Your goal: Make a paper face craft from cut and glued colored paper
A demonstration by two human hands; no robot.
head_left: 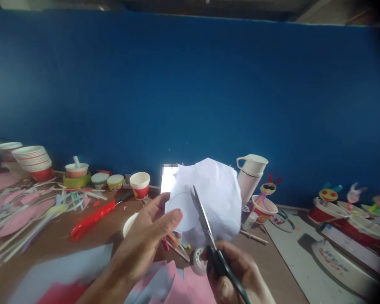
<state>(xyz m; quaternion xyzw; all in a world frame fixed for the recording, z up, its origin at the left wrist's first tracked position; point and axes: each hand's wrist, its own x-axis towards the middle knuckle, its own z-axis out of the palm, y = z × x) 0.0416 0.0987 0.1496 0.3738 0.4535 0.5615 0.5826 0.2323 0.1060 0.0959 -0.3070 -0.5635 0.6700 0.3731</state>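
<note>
Blue wall [190, 84] (paler at left), brown table [272, 261].

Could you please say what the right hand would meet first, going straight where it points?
Probably the white paper, which the scissors in the right hand overlap in view; depth is unclear.

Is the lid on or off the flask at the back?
On: the white handled lid caps the flask, with no open mouth showing.
</note>
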